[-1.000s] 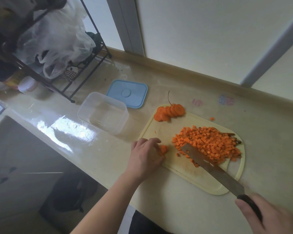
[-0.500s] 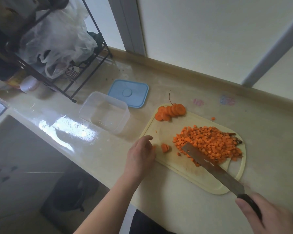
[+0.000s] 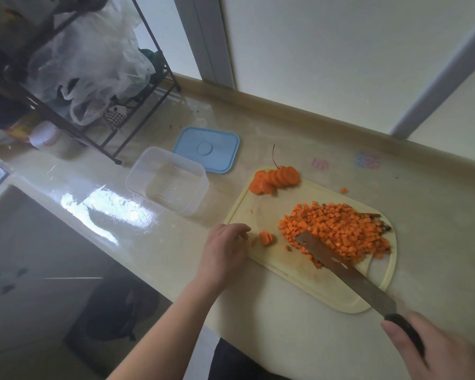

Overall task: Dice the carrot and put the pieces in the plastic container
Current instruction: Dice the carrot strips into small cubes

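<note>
Released since 1.0 s ago, the small stack of orange carrot slices (image 3: 266, 238) lies just right of my left hand (image 3: 225, 252), whose fingers (image 3: 242, 229) are relaxed and apart; I judge this hand nearer. My right hand (image 3: 433, 349) grips the long steel knife (image 3: 340, 266), blade resting against the diced carrot pile (image 3: 337, 231) on the pale yellow cutting board (image 3: 294, 272). The clear plastic container (image 3: 166, 181) stands left.

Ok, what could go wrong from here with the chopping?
The left hand lies close to the small carrot chunk, so the knife could nick its fingers. The diced carrot pile reaches the cutting board edge; pieces may spill. The plastic container stands apart, so transfers may drop dice.
</note>
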### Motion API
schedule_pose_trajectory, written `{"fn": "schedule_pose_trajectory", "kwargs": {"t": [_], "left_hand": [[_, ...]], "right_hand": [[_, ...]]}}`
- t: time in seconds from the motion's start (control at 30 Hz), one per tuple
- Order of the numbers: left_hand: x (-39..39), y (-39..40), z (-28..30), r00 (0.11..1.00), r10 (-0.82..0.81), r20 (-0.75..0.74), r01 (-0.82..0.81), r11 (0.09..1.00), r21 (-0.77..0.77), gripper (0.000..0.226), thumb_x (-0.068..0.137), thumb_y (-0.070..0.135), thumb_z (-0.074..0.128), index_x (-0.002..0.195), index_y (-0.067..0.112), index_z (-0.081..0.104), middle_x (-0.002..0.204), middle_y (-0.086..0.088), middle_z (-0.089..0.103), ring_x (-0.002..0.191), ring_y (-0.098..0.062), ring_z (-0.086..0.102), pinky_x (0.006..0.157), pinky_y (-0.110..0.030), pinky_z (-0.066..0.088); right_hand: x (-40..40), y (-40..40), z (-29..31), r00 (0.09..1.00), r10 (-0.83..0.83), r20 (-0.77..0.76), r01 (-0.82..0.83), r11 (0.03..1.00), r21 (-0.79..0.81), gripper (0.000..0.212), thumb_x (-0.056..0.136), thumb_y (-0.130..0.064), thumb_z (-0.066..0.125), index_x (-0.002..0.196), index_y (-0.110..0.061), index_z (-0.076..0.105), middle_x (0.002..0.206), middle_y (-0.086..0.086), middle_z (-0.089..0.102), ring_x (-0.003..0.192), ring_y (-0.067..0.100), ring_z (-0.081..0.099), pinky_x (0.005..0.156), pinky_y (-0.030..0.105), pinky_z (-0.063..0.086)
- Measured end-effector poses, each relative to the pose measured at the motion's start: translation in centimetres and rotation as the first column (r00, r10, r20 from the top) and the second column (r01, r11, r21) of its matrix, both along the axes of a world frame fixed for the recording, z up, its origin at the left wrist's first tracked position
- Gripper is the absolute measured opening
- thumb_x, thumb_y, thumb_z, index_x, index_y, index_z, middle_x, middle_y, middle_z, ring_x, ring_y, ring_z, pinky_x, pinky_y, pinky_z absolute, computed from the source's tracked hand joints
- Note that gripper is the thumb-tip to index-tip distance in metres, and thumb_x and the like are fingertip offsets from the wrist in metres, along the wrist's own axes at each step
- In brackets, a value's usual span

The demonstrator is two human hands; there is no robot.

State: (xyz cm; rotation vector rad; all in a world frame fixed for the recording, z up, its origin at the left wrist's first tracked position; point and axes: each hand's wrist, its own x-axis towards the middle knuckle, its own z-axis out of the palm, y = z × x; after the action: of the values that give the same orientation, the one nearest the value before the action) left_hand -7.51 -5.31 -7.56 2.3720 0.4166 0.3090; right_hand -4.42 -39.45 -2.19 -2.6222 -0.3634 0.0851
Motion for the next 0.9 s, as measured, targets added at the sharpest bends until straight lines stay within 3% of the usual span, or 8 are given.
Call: {"fn": "schedule_pose_trajectory", "kwargs": {"t": [0.1, 0.2, 0.47, 0.57, 0.63, 0.73, 0.9], "left_hand": [[0.6, 0.2, 0.2, 0.996, -0.079, -0.051, 0.082, 0.995, 0.062, 0.029, 0.079, 0.028, 0.062, 0.101, 0.015, 0.075, 0.083, 0.012, 0.073, 0.081, -0.025, 0.065, 0.078, -0.047, 0.054], [0.8, 0.0, 0.0, 0.996, -0.068, -0.051, 0.072, 0.994, 0.083, 0.029, 0.072, 0.019, 0.069, 0.101, 0.017, 0.074, 0.081, 0.014, 0.073, 0.081, -0.022, 0.065, 0.079, -0.048, 0.053], [1.1, -1.3, 0.5, 0.992, -0.117, -0.035, 0.121, 0.985, 0.127, 0.034, 0.079, 0.034, 0.055, 0.100, 0.016, 0.074, 0.081, 0.010, 0.073, 0.081, -0.024, 0.067, 0.076, -0.048, 0.054], [1.5, -0.1, 0.8, 0.972, -0.237, -0.009, 0.236, 0.963, 0.132, 0.029, 0.084, 0.028, 0.060, 0.102, 0.010, 0.074, 0.096, -0.003, 0.072, 0.087, -0.028, 0.068, 0.076, -0.046, 0.058], [2.3, 1.3, 0.8, 0.902, -0.431, -0.025, 0.430, 0.891, 0.144, 0.028, 0.091, 0.023, 0.061, 0.112, 0.008, 0.072, 0.114, -0.009, 0.067, 0.097, -0.030, 0.066, 0.081, -0.042, 0.057], [4.3, 2.8, 0.9, 0.767, -0.629, -0.126, 0.641, 0.743, 0.193, 0.030, 0.093, 0.014, 0.062, 0.122, 0.010, 0.069, 0.126, -0.008, 0.064, 0.101, -0.032, 0.064, 0.086, -0.044, 0.054], [5.3, 2.3, 1.1, 0.669, -0.738, -0.090, 0.731, 0.630, 0.262, 0.036, 0.099, 0.029, 0.051, 0.107, 0.005, 0.075, 0.108, -0.010, 0.073, 0.085, -0.033, 0.067, 0.076, -0.036, 0.055]], "right_hand": [[0.0, 0.2, 0.3, 1.000, 0.014, 0.000, -0.014, 1.000, -0.020, 0.070, 0.084, -0.081, 0.020, 0.063, -0.027, 0.059, 0.034, -0.006, 0.041, 0.043, 0.005, 0.051, 0.049, 0.017, 0.044], [0.2, 0.5, 0.4, 1.000, 0.004, -0.028, -0.003, 1.000, 0.022, 0.070, 0.085, -0.080, 0.021, 0.062, -0.026, 0.059, 0.034, -0.009, 0.038, 0.063, -0.002, 0.054, 0.050, 0.016, 0.044], [-0.1, 0.7, 0.9, 1.000, 0.007, -0.030, -0.007, 1.000, 0.008, 0.075, 0.086, -0.079, 0.020, 0.062, -0.021, 0.061, 0.034, -0.003, 0.042, 0.068, 0.000, 0.055, 0.048, 0.015, 0.043], [-0.2, 0.4, 1.1, 0.997, 0.012, -0.073, -0.015, 0.999, -0.043, 0.074, 0.086, -0.078, 0.021, 0.061, -0.021, 0.062, 0.033, 0.000, 0.044, 0.047, 0.006, 0.052, 0.043, 0.018, 0.042], [-0.3, 0.1, 1.1, 0.993, 0.014, -0.118, -0.023, 0.997, -0.078, 0.074, 0.085, -0.079, 0.021, 0.063, -0.023, 0.063, 0.035, 0.000, 0.046, 0.033, 0.008, 0.045, 0.043, 0.022, 0.042], [-0.4, -0.2, 1.2, 0.970, -0.068, -0.233, 0.061, 0.997, -0.038, 0.077, 0.075, -0.089, 0.019, 0.064, -0.027, 0.061, 0.040, -0.004, 0.052, 0.048, 0.005, 0.054, 0.051, 0.022, 0.046], [-0.2, 1.0, 2.4, 0.894, -0.181, -0.409, 0.210, 0.977, 0.027, 0.087, 0.058, -0.101, 0.019, 0.062, -0.023, 0.059, 0.047, -0.003, 0.057, 0.053, 0.006, 0.057, 0.058, 0.021, 0.047]]}}
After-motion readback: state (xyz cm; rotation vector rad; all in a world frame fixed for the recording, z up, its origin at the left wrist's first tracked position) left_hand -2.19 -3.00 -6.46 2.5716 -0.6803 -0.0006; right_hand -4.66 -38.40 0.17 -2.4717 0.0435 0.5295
